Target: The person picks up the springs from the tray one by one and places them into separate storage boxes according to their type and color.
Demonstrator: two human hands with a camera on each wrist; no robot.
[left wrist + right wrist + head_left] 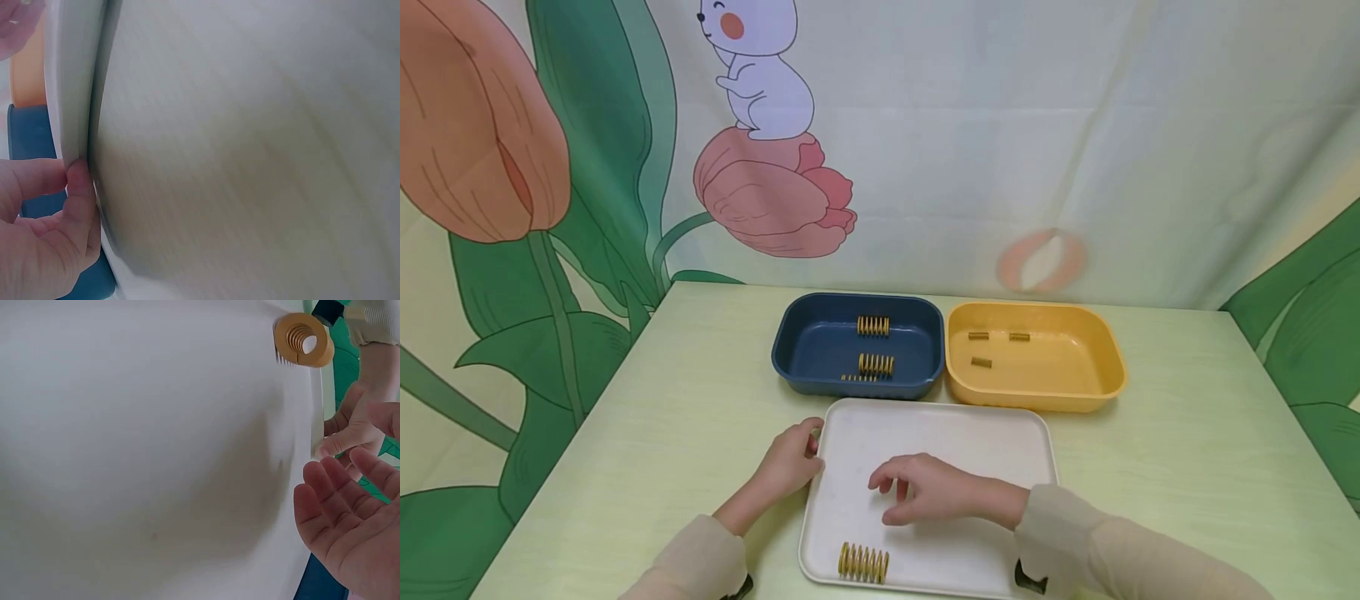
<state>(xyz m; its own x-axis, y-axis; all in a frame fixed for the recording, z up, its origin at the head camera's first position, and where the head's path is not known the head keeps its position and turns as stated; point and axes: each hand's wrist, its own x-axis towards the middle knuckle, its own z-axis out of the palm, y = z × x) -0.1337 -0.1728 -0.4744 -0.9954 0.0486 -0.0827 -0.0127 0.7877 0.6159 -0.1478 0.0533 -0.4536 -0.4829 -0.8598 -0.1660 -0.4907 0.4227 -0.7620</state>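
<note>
My left hand [792,458] holds the left rim of a white tray [925,429]; in the left wrist view its thumb and curled fingers [80,187] pinch that rim. Above the middle of the tray hovers my right hand [928,487], fingers loosely bent and nothing in them. The right wrist view shows its palm and fingers [337,494] relaxed. A large gold coil spring [863,563] lies on its side at the tray's near left corner, seen end-on as a ring [304,339] in the right wrist view.
Behind the tray stands a dark blue bin [805,387] with several large gold springs [876,365]. Right beside it is a yellow bin [1037,400] holding three small springs [1019,337]. A printed curtain [962,167] hangs along the table's far edge.
</note>
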